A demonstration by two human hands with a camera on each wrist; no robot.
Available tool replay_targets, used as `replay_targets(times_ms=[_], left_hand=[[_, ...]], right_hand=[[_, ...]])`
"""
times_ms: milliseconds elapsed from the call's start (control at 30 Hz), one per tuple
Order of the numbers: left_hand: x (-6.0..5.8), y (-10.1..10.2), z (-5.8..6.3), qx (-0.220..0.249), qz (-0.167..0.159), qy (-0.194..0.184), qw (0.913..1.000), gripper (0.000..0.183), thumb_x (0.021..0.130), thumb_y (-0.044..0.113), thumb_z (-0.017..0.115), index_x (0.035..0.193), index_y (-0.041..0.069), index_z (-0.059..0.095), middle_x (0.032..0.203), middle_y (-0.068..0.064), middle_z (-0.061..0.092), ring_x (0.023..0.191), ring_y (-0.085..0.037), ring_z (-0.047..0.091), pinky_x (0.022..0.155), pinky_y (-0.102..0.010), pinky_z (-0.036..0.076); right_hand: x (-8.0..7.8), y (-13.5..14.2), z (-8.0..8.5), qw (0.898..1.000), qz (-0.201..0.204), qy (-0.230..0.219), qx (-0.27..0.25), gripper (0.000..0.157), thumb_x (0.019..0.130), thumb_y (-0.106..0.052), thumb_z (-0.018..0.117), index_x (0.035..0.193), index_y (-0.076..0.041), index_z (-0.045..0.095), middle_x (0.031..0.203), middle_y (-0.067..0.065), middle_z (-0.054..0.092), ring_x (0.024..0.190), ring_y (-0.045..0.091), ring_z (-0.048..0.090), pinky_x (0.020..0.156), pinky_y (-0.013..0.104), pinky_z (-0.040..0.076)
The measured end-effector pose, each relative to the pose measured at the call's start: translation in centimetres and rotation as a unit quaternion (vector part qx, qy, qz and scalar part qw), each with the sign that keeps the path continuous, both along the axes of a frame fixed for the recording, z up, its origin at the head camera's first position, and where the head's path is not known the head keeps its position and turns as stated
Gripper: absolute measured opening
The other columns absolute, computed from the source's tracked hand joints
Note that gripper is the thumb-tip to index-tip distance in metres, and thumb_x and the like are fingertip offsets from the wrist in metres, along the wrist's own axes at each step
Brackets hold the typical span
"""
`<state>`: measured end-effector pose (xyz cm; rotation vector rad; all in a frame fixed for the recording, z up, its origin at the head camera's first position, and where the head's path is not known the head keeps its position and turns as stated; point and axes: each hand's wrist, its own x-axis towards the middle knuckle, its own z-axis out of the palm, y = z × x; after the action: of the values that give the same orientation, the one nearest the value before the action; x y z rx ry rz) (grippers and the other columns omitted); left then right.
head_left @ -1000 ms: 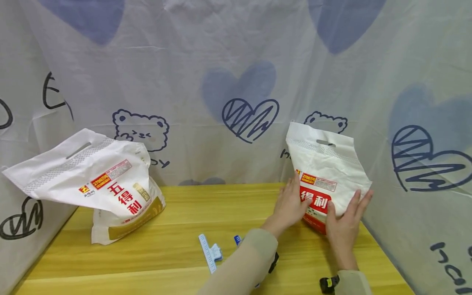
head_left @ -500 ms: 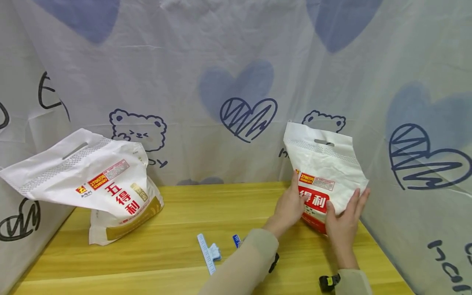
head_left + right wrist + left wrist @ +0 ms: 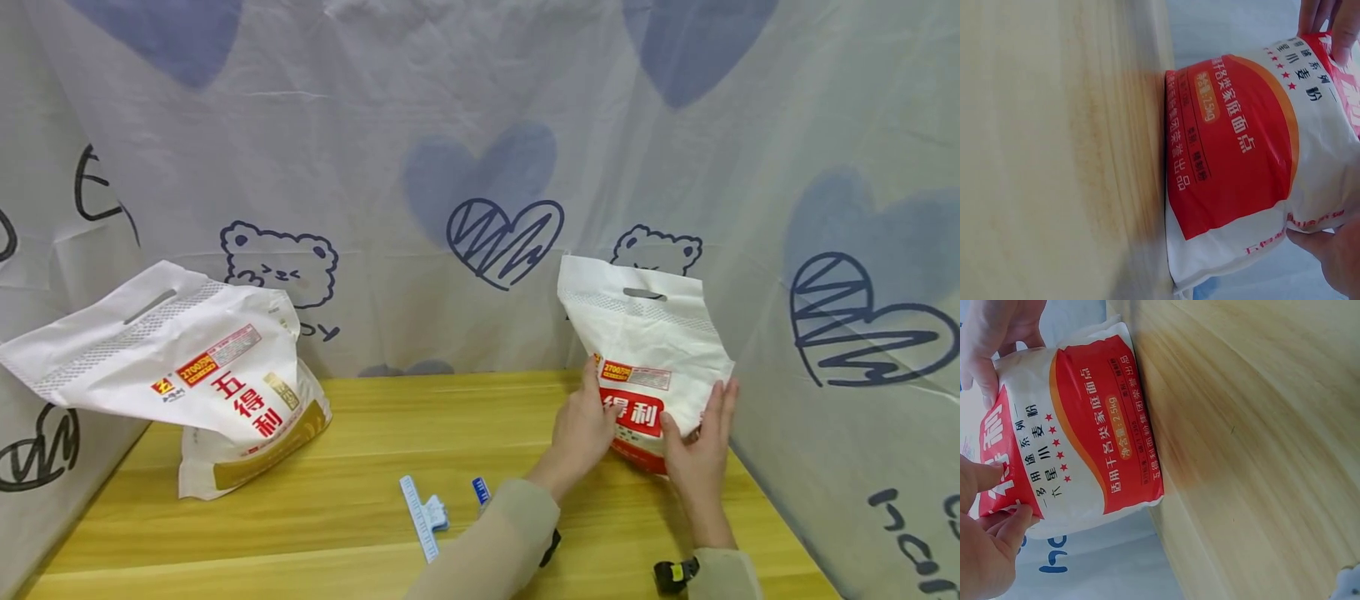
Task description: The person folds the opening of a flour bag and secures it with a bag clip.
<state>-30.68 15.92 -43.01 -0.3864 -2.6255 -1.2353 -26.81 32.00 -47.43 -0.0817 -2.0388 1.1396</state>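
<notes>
A: What fills the most space?
B: A pale backdrop (image 3: pixel 345 150) printed with hearts and bear faces, hung behind and along both sides of a wood-grain table (image 3: pixel 450 425).

A: And on the table?
B: At left, a gold-trimmed white flour bag (image 3: pixel 225 375), its handle end flopped over to the left. At right, near the back, a red-labelled wheat flour bag (image 3: pixel 652 333) stands with its base on the wood, handle slot uppermost.

A: Anyone touching that one?
B: Both hands. A beige left sleeve (image 3: pixel 498 537) leads to the left hand (image 3: pixel 581 425); its thumb lies on the red label and its bent fingers pinch the bag's left side. The right hand (image 3: pixel 701 458) holds the other side, thumb in front, fingers slightly spread along the edge. I can't tell how its hidden fingertips lie.

A: Smaller things?
B: A light-blue ruler-edged clip (image 3: pixel 422 517), nearer the front. Just beside it, a dark-blue piece with ruler-like marks (image 3: pixel 481 490), partly covered by that sleeve.
</notes>
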Motion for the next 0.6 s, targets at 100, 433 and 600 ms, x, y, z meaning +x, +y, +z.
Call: replay_targets(times_ms=[100, 433, 600], left_hand=[[0.2, -0.4, 0.0, 0.001, 0.009, 0.003, 1.0000, 0.082, 0.096, 0.023, 0.077, 0.161, 0.012, 0.029, 0.131, -0.013, 0.070, 0.099, -0.021, 0.073, 0.081, -0.031, 0.061], [0.7, -2.0, 0.5, 0.010, 0.036, 0.008, 0.9993, 0.080, 0.096, 0.018, 0.077, 0.159, 0.009, 0.029, 0.131, -0.016, 0.069, 0.101, -0.027, 0.074, 0.084, -0.036, 0.063], [0.8, -3.0, 0.6, 0.017, 0.050, 0.008, 0.9986, 0.079, 0.095, 0.016, 0.077, 0.159, 0.009, 0.030, 0.133, -0.017, 0.069, 0.102, -0.028, 0.074, 0.084, -0.038, 0.063]], right_hand=[[-0.1, 0.0, 0.0, 1.000, 0.013, -0.009, -0.001, 0.092, 0.096, -0.004, 0.071, 0.168, -0.018, 0.015, 0.176, 0.000, 0.000, 0.159, 0.023, 0.008, 0.118, 0.015, 0.022], [-1.3, -0.5, 0.5, 0.997, 0.067, -0.049, 0.002, 0.094, 0.097, -0.004, 0.070, 0.168, -0.022, 0.011, 0.176, -0.004, -0.003, 0.159, 0.024, 0.013, 0.106, 0.008, 0.032], [-2.1, -1.3, 0.5, 0.994, 0.095, -0.045, -0.004, 0.094, 0.096, -0.002, 0.071, 0.168, -0.017, 0.012, 0.176, 0.000, -0.002, 0.158, 0.029, 0.016, 0.102, 0.004, 0.032]])
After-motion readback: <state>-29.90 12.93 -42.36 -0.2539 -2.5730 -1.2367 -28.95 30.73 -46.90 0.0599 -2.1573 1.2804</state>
